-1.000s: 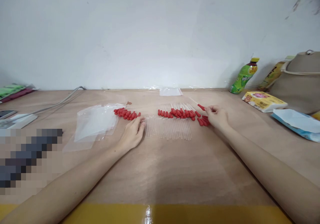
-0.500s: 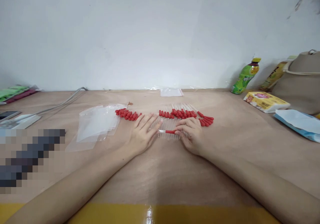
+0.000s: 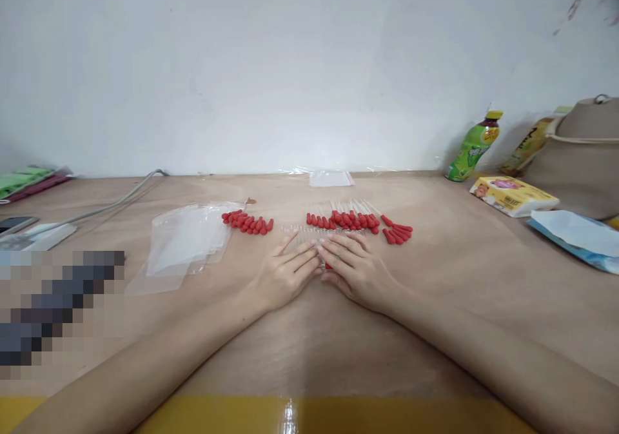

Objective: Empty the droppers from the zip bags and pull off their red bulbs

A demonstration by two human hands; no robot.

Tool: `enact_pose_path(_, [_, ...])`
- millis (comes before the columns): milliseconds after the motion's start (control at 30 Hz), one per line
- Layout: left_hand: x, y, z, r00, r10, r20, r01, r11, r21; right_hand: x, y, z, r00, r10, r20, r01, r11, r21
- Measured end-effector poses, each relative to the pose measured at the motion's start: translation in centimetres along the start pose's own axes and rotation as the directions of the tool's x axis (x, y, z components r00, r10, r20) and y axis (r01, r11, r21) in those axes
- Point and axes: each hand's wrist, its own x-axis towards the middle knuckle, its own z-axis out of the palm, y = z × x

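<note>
My left hand (image 3: 287,276) and my right hand (image 3: 360,269) meet fingertip to fingertip over a row of clear glass dropper tubes (image 3: 302,233). Between them, a red rubber bulb (image 3: 328,266) peeks out under the right fingers, at the end of a glass tube mostly covered by the left thumb and fingers. Both hands are closed around this pair, the left at the tube and the right at the bulb. Loose red bulbs (image 3: 251,223) lie left of the tubes. Behind the right hand are droppers with red bulbs (image 3: 351,220), and several more bulbs (image 3: 397,234) lie right of it.
Clear zip bags (image 3: 181,244) lie spread on the left of the table, near a grey cable (image 3: 116,202). Another small bag (image 3: 331,178) is by the wall. On the right stand a green drink bottle (image 3: 474,147), a yellow tissue pack (image 3: 515,195) and a beige bag (image 3: 575,163).
My hands have come closer together, the right moving left and slightly down. The red bulb, plainly visible before, is now mostly hidden under the fingers.
</note>
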Motion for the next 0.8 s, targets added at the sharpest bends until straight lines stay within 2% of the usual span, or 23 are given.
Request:
enact_pose_path(200, [0.1, 0.4, -0.1, 1.000, -0.006, 0.022, 0.007, 0.998, -0.064, -0.3, 0.2, 0.6, 0.992, -0.120, -0.046, 0.118, 0.992, -0.047])
enact_pose_path(333, [0.1, 0.5, -0.2, 0.998, -0.035, 0.057, 0.042, 0.990, -0.133, -0.4, 0.4, 0.6, 0.989, -0.147, -0.020, 0.147, 0.989, -0.026])
enact_pose_path(800, [-0.4, 0.2, -0.4, 0.997, -0.036, 0.070, 0.051, 0.972, -0.228, -0.8, 1.0, -0.9, 0.962, -0.272, -0.024, 0.272, 0.962, 0.008])
